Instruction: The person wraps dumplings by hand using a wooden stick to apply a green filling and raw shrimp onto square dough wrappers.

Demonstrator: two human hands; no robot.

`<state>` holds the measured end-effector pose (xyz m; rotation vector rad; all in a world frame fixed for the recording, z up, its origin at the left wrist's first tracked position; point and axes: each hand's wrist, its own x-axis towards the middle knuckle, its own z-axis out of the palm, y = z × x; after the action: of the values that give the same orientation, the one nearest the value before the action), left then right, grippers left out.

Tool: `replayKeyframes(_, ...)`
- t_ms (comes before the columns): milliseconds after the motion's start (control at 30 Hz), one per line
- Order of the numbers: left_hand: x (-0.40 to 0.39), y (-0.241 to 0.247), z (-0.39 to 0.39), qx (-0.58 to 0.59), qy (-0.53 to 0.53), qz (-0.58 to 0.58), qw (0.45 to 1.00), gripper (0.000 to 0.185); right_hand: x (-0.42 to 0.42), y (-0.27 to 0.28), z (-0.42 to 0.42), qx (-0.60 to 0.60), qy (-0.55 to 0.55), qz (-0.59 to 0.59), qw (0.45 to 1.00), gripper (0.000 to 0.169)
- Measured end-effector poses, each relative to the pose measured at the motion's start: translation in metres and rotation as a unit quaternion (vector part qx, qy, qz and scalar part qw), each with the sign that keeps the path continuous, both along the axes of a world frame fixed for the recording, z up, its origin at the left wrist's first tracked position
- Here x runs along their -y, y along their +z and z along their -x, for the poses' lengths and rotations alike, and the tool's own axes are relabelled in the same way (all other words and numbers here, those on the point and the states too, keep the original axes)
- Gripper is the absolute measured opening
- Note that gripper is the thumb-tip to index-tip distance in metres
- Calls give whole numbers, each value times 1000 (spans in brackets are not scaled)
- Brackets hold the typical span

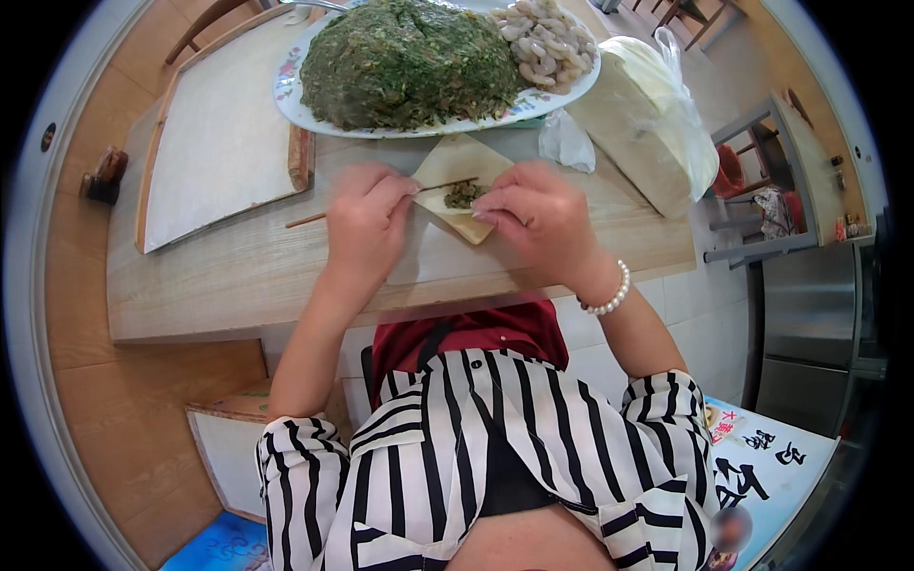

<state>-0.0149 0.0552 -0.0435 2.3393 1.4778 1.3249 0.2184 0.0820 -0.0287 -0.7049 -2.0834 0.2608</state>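
Note:
A square dough wrapper (464, 153) lies on the wooden table with one corner towards me. On its middle sits a small heap of green minced filling (458, 195). My left hand (371, 214) grips a thin wooden stick (305, 220), whose far tip reaches over the wrapper just behind the filling. My right hand (539, 210) is at the wrapper's right side, thumb and fingers drawn together at the filling's edge. Whether something small is between those fingertips cannot be made out. Beyond, an oval floral plate (285, 93) bears a large green filling mound (410, 64) and peeled shrimp (546, 50).
A wood-framed white tray (221, 135) lies at the left of the table (235, 285). At the right a stack of wrappers (628, 121) stands partly in a clear plastic bag (689, 143). A crumpled white piece (568, 143) lies beside it. The table's front edge runs below my wrists.

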Motion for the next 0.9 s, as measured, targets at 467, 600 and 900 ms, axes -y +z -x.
replayKeyframes(467,8,-3,-8,-5,0,5,1000,20,-70,11,11,126,37,366,921,19)
replayKeyframes(600,6,-1,-4,-12,0,13,1000,19,-68,6,9,121,22,377,918,28)
replayKeyframes(900,-2,10,6,55,-25,181,982,12,-47,-16,5,-33,28,282,958,20)
